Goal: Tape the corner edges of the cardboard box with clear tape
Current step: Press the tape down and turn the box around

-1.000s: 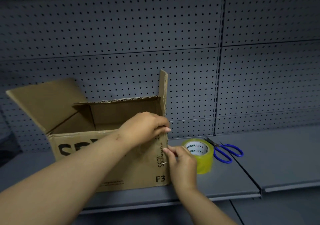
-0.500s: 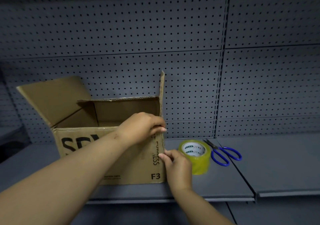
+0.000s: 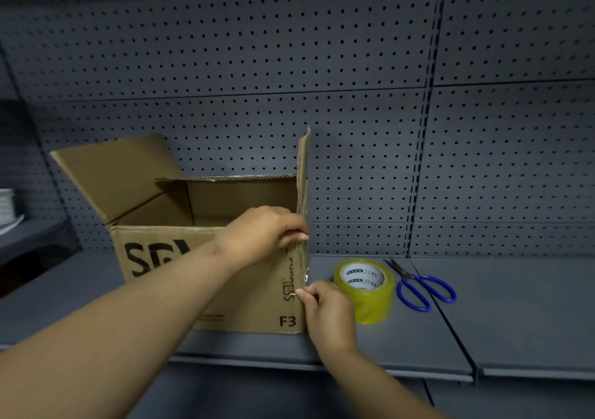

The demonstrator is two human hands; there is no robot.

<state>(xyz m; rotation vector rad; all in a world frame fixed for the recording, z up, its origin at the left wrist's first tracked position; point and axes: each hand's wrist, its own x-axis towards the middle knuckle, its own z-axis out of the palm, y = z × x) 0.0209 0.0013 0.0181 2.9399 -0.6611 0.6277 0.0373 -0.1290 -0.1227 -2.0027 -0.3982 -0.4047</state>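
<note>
Currently we're mid-corner: left hand (image 3: pixel 267 235) grips cardboard box (image 3: pixel 257 306) at near-right edge, right hand (image 3: pixel 328 312) pinches tape strip (image 3: pixel 305 270) lower down; other corners prob. left to do.

Your box (image 3: pixel 257 306) is matt brown cardboard, with rough corrugation showing along its flap edges. The tape (image 3: pixel 304 267) on its right corner is clear, glossy film. Right of the box, the roll (image 3: pixel 367 302) is shiny yellowish plastic on a white paper core; the scissors (image 3: pixel 406 276) have glossy blue handles and dark metal blades. The shelf (image 3: pixel 515 315) and pegboard (image 3: pixel 322 64) look matt grey metal.
</note>
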